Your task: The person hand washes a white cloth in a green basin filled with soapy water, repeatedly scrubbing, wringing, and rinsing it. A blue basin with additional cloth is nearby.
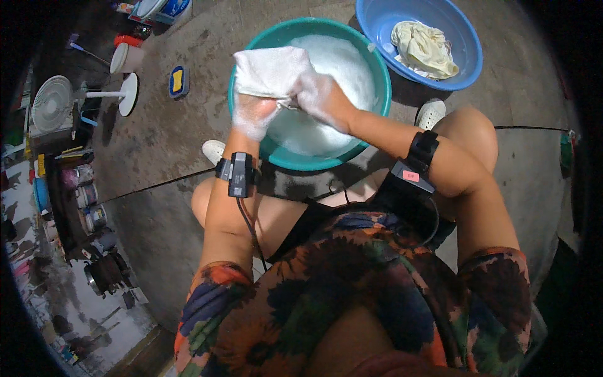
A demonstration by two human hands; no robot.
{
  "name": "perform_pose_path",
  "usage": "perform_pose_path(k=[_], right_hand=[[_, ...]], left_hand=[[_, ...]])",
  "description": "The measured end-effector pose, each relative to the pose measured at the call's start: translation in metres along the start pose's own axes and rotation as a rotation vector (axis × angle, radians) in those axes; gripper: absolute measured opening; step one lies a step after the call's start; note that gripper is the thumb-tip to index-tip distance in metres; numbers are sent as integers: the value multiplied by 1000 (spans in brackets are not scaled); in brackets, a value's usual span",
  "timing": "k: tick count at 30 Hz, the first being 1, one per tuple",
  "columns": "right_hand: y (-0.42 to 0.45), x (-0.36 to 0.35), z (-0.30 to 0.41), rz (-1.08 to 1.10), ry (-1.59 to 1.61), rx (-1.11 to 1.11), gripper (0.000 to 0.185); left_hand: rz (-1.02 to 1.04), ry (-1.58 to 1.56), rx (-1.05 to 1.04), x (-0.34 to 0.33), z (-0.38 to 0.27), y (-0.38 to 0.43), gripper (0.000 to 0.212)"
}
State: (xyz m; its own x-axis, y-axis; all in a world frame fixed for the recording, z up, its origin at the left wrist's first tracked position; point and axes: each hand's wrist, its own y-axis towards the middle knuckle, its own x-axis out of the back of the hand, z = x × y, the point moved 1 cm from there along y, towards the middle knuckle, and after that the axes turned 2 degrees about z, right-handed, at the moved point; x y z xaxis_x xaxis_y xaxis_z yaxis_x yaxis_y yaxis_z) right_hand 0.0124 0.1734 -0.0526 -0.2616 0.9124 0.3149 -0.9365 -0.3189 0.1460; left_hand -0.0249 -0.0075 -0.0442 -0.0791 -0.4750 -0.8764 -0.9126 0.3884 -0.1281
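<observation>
A wet white cloth [271,70] is spread over the fingers of my left hand [254,115], which holds it from below. Those fingers are hidden under the fabric. My right hand [322,96], coated in suds, grips the cloth's near right edge in a closed fist. Both hands are above a green plastic basin [311,162], around its left and middle part. White foam [348,66] covers much of the water inside.
A blue basin [466,47] with a bundled cream cloth [421,49] stands beyond the green one at right. On the concrete floor at left are a small blue tub with a yellow sponge [177,81], a white fan [52,103] and a lidded pail [126,58].
</observation>
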Motion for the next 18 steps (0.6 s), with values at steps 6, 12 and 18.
perform_pose_path(k=[6, 12, 18], right_hand=[[41, 48, -32, -331, -253, 14, 34], [46, 42, -58, 235, 291, -192, 49], [33, 41, -61, 436, 654, -397, 39]], left_hand=[[-135, 120, -119, -33, -27, -19, 54], [237, -81, -57, -22, -34, -42, 55], [214, -297, 27, 2, -27, -35, 51]])
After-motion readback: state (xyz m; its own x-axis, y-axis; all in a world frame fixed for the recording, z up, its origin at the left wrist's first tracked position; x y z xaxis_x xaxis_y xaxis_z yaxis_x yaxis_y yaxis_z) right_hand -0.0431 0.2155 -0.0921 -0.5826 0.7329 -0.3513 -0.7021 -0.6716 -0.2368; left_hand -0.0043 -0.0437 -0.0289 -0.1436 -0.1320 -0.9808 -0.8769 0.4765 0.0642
